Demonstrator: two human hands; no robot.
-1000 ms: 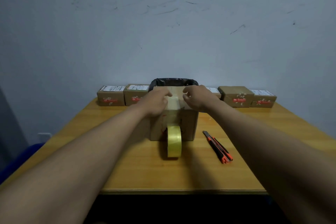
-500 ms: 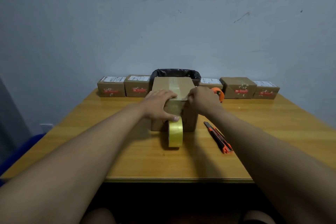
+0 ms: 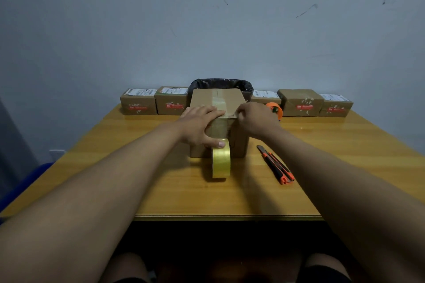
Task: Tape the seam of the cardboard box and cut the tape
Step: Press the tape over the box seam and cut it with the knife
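Cardboard box (image 3: 218, 101) at centre frame on wooden table (image 3: 333, 145), strip of clear tape (image 3: 218, 99) along top seam and down near face. Left hand (image 3: 200, 126) spread flat over near top edge, palm down, fingers (image 3: 211, 109) extended across tape, thumb (image 3: 217, 144) pressed low on front face against top of yellowish tape roll (image 3: 221, 162). Roll upright on edge, just in front of box. Right hand (image 3: 255, 119) curled at right near corner of box top, knuckles up, fingertips tucked against edge; grip on tape or only pressure on cardboard not discernible. Both forearms bare, stretched forward from lower corners of frame, converging at box. Orange-and-black utility knife (image 3: 276, 165) flat on table, right of roll, untouched. Orange tape dispenser (image 3: 274, 109) partly hidden behind right hand. Row of small parcels (image 3: 139, 104) along far table edge, black-lined bin (image 3: 222, 82) behind box.
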